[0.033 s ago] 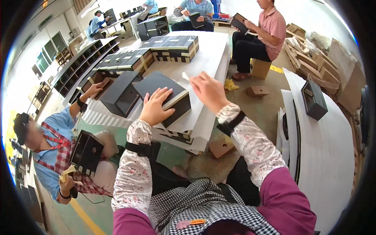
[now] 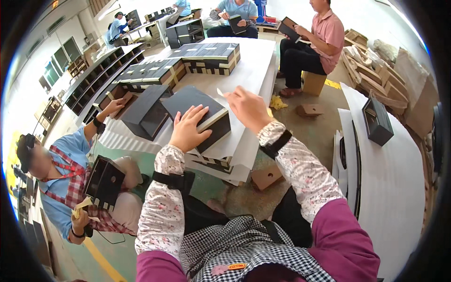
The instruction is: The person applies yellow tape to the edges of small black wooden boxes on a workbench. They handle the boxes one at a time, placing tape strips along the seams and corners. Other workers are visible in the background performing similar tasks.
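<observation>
My left hand [image 2: 190,127] lies with fingers spread on top of a black box [image 2: 191,102] at the near edge of the white-covered table. A cream strip [image 2: 212,119] runs along that box's top edge. Just above and right of the box, my right hand [image 2: 246,109] is closed in a pinch on a small pale strip of tape [image 2: 220,92], whose free end sticks out to the left. The undersides of the right fingers are hidden. Touching or close to this box on its left is another black box [image 2: 146,113].
Black boxes with pale tape patches [image 2: 206,55] fill the table's far side. A co-worker [image 2: 70,164] sits at left, one hand reaching to the table, a black box [image 2: 105,177] on the lap. Another black box [image 2: 377,123] stands on the white sheet at right; a brown box [image 2: 266,177] is on the floor.
My right hand has shifted very slightly to the left with the tape strip. My left hand stays on the black box.
</observation>
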A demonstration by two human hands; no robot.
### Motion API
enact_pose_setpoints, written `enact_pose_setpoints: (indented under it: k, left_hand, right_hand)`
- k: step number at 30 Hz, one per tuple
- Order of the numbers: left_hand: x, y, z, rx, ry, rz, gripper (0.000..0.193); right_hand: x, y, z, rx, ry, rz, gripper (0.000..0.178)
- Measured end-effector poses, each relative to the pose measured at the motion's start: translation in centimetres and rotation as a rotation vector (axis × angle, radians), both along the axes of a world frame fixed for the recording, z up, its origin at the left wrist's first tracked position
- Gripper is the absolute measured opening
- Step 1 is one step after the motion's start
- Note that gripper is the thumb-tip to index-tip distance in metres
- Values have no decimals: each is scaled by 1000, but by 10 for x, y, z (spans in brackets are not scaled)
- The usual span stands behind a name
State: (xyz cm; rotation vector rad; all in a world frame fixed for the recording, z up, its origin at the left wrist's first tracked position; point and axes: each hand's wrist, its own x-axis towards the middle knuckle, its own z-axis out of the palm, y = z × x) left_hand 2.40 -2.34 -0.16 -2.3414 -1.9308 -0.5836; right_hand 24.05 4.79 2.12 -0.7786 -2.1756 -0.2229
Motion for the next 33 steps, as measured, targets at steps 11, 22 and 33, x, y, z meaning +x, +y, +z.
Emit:
enact_pose_setpoints:
  k: [11,22,33]
  left_hand:
    - [4,0,-5,-27,-27,55,65]
    - [6,-1,-7,4,-20,41,63]
    - [1,12,-9,-24,-1,34,67]
  right_hand:
    - [-18,-6,-19,51,-339,-7,9]
    - [-13,-54,-34,-229,-3,5,15]
    - [51,-138,-73,-1278,561,454,25]
